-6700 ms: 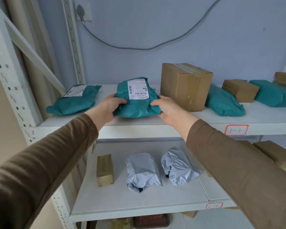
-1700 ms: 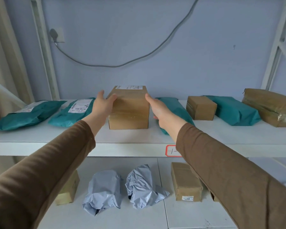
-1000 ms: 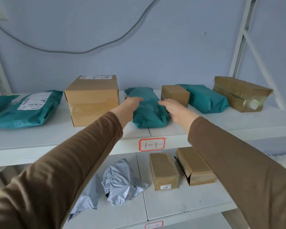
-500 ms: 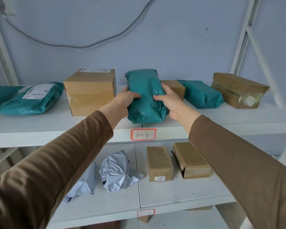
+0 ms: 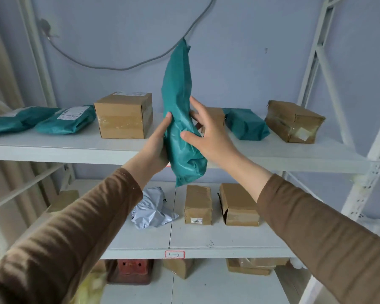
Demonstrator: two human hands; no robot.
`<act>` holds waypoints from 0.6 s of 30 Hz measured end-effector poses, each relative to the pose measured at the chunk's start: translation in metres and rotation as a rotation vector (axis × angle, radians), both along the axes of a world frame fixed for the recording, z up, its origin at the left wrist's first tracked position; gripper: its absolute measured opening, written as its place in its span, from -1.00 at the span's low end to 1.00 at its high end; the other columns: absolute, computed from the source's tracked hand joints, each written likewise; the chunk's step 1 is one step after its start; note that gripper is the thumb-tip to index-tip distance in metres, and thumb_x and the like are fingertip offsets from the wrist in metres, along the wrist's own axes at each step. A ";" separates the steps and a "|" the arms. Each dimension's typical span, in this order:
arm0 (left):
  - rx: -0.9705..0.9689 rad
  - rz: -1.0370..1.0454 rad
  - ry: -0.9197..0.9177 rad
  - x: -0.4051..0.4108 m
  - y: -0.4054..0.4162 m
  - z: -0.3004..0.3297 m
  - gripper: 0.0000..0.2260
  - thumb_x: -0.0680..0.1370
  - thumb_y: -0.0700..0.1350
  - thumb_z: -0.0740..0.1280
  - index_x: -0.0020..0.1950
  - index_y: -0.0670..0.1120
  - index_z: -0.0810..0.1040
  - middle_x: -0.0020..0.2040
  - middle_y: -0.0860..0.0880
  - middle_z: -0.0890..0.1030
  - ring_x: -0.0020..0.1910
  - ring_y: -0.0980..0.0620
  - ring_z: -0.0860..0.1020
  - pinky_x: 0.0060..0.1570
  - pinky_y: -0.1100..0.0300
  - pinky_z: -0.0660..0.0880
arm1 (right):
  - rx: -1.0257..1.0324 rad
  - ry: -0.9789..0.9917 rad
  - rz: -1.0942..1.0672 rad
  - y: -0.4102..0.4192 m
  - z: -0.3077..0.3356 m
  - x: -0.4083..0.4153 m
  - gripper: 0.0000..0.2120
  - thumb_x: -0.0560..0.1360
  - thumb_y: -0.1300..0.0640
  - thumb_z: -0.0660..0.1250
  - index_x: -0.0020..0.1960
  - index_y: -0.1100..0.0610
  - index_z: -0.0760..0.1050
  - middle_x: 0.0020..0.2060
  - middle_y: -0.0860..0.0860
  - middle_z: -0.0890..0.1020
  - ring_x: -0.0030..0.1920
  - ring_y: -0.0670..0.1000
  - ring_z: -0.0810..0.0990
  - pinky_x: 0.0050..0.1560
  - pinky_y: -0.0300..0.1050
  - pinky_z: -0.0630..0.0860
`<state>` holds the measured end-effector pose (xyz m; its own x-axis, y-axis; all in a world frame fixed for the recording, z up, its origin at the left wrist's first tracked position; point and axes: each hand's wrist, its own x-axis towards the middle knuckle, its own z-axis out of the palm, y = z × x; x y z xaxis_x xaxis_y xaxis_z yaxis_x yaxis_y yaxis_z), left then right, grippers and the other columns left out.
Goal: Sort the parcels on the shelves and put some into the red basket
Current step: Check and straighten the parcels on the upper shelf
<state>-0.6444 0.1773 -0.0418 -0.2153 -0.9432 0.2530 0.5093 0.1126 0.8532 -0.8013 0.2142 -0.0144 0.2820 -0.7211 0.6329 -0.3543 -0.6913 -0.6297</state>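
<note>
The green bag hides most of the left hand, so only a fingertip and the wrist show. It also hides part of a small box and the red tag on the top shelf. Two green bags are cut off at the left edge. A red thing low down is half hidden. Something yellow at the bottom is too blurry to tell.

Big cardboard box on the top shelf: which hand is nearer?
Left. The left hand grips the green parcel just right of the big cardboard box; the right hand is on the parcel's far side.
</note>
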 end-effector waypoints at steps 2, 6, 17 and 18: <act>-0.008 -0.032 0.056 -0.005 0.008 -0.006 -0.52 0.69 0.21 0.14 0.48 -0.04 0.50 0.34 -0.10 0.63 0.32 -0.10 0.60 0.28 -0.07 0.54 | -0.025 0.038 0.022 0.015 -0.001 0.001 -0.30 0.58 0.12 0.42 0.63 0.06 0.19 0.48 -0.06 0.46 0.38 -0.23 0.43 0.32 -0.43 0.36; 0.018 -0.014 0.060 -0.009 0.017 -0.014 -0.54 0.68 0.22 0.16 0.29 -0.09 0.62 0.06 -0.10 0.70 -0.02 -0.08 0.69 -0.03 0.03 0.63 | 0.002 -0.067 0.074 0.029 -0.003 -0.005 -0.49 0.62 0.00 0.36 0.53 0.08 0.37 0.42 -0.04 0.53 0.36 -0.12 0.51 0.37 -0.21 0.44; -0.614 0.687 -0.663 -0.033 0.042 -0.018 -0.21 0.46 0.00 0.52 0.60 0.11 0.19 0.46 0.11 0.37 0.48 0.09 0.34 0.48 0.09 0.33 | 0.350 -0.503 0.063 0.010 -0.027 -0.054 -0.55 0.57 0.06 0.44 0.42 -0.01 0.45 0.24 -0.15 0.67 0.21 -0.15 0.66 0.19 -0.17 0.58; -0.676 0.692 -0.672 -0.034 0.046 -0.020 -0.24 0.49 -0.07 0.49 0.60 0.11 0.20 0.45 0.12 0.38 0.46 0.10 0.34 0.46 0.14 0.33 | 0.353 -0.509 0.067 0.009 -0.028 -0.058 -0.55 0.57 0.11 0.44 0.43 0.01 0.44 0.24 -0.13 0.68 0.22 -0.13 0.66 0.22 -0.16 0.57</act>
<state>-0.6781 0.2232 -0.0616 0.0093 -0.6288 0.7775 -0.3672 0.7211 0.5875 -0.8595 0.2230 -0.0428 0.0601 -0.9025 0.4265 0.0874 -0.4208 -0.9029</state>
